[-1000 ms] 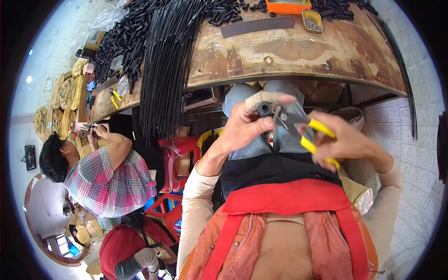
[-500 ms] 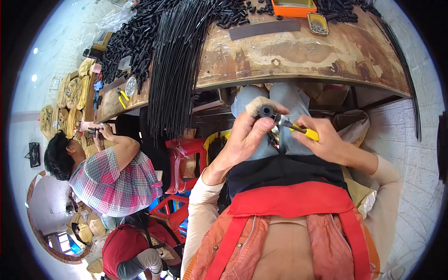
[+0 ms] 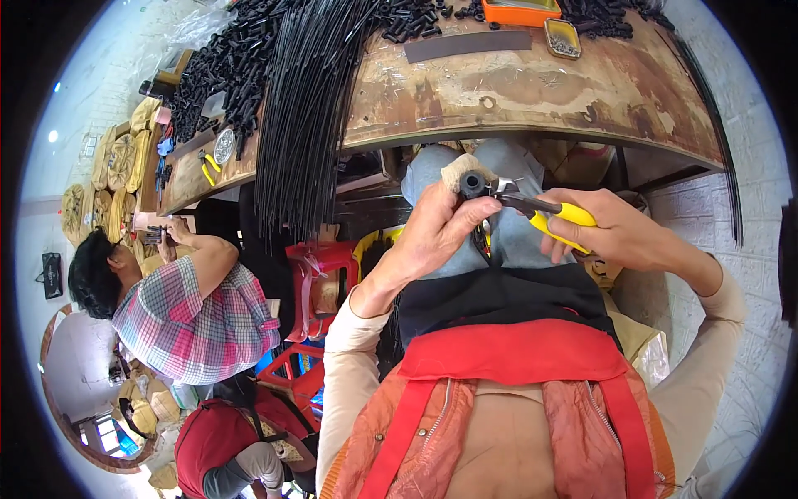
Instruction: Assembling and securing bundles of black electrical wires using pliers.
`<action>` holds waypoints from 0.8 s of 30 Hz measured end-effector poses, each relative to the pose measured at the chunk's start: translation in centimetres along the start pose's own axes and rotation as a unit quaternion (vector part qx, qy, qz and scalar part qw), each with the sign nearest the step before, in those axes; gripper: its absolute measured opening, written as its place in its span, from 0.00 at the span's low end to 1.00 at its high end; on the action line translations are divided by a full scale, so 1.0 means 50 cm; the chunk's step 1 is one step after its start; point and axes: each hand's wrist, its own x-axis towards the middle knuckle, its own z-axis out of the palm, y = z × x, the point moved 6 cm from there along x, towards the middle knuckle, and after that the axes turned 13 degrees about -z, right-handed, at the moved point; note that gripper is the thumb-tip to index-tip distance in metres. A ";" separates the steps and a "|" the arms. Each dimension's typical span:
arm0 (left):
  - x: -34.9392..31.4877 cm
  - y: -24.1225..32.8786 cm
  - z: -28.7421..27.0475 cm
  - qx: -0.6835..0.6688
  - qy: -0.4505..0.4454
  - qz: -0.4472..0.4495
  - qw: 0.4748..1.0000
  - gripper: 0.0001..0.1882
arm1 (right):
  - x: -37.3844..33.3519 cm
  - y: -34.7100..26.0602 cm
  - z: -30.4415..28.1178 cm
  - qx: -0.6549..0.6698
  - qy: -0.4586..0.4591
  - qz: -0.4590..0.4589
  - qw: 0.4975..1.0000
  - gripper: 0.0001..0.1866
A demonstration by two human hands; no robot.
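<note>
Above my lap, my left hand (image 3: 428,237) is closed round a short black tubular part (image 3: 472,184), its round open end facing up. A tan wrap (image 3: 457,170) covers a finger of this hand. Yellow-handled pliers (image 3: 539,218) are in my right hand (image 3: 623,229), their two handles spread apart. The metal jaws are at the tube's right side, beside my left thumb. A thin, shiny bit of metal shows near the jaws. Whether the jaws grip it I cannot tell.
A worn wooden table (image 3: 532,100) spans the far side, with a bundle of long black rods (image 3: 303,125) hanging over its edge. Black parts (image 3: 220,91) are heaped there, near an orange tray (image 3: 521,12) and a small tin (image 3: 562,39). A co-worker (image 3: 199,316) sits at left.
My right hand has moved right and turned, and the pliers' handles now show spread apart. The left hand still holds the black part. The whole view has shifted slightly.
</note>
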 end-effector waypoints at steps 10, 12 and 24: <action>-0.014 0.036 0.024 0.023 -0.062 0.013 0.998 0.18 | -0.027 0.014 0.008 0.078 -0.093 0.133 0.984 0.22; -0.029 0.033 0.017 0.022 -0.022 0.040 0.999 0.20 | -0.027 -0.003 0.021 0.112 -0.114 0.155 0.975 0.21; 0.048 0.103 -0.052 -0.053 0.148 0.142 0.977 0.28 | 0.074 0.156 -0.344 -0.372 0.270 -0.123 0.879 0.10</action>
